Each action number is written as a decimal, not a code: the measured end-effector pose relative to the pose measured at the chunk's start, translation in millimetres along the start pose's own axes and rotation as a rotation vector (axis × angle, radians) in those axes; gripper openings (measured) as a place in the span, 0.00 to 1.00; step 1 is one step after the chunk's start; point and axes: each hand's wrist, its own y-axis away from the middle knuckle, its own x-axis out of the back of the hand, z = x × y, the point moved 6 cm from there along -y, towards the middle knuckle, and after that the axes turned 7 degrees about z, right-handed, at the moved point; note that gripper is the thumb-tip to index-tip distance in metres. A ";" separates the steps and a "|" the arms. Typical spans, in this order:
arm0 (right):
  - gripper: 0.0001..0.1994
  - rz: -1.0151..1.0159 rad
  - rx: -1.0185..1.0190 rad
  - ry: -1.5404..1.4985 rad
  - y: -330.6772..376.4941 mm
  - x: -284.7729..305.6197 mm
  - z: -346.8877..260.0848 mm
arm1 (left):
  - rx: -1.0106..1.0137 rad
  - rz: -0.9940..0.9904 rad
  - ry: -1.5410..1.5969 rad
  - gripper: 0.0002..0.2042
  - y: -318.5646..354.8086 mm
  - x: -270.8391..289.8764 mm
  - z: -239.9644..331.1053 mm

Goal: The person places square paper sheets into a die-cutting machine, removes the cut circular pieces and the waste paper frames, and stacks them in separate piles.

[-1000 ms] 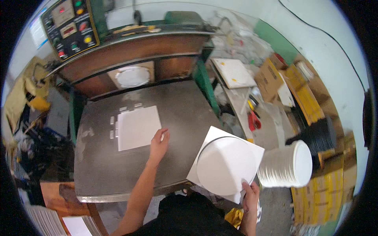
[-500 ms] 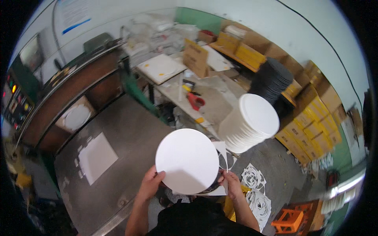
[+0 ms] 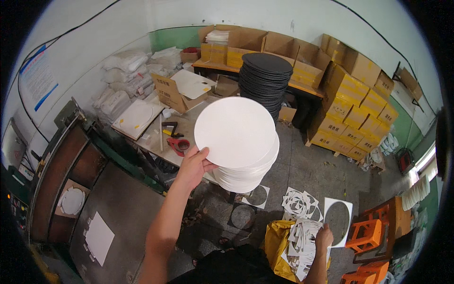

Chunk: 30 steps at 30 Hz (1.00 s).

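Note:
My left hand (image 3: 193, 166) grips the lower left edge of a white round disc (image 3: 235, 132), thumb on top. The disc is above a tall stack of white discs (image 3: 243, 180) and hides most of its top. Low on the right, my right hand (image 3: 324, 238) is closed on the edge of a white square sheet with a large round hole (image 3: 347, 226). Beside that hand, a yellow bag (image 3: 275, 239) overflows with white cut-out scraps (image 3: 302, 244).
A machine bed (image 3: 125, 213) at left carries a white sheet (image 3: 100, 238). Behind stand a worktable (image 3: 153, 142) with red tape dispenser (image 3: 178, 146), a black disc stack (image 3: 265, 80) and piled cartons (image 3: 350, 113). Orange stools (image 3: 366, 236) stand at right; scraps (image 3: 300, 203) lie on the floor.
The disc and the holed sheet have come apart. My left hand has carried the disc up over the white stack, while my right hand has moved the sheet right beside the yellow bag.

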 end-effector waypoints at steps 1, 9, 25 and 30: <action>0.11 -0.052 -0.043 0.063 -0.1 -17.7 17.3 | 0.030 0.012 -0.045 0.18 -9.7 -7.2 -7.1; 0.20 -0.763 -0.102 0.069 109.3 -258.2 124.7 | 0.134 0.011 -0.161 0.19 -25.7 -19.2 -25.5; 0.20 -1.836 -0.151 -0.657 163.7 -313.2 -238.0 | 0.213 0.855 -0.682 0.13 325.4 266.4 -202.5; 0.18 -1.784 0.400 -0.221 191.6 -313.4 -282.5 | -0.106 1.796 0.478 0.10 661.8 379.8 -421.8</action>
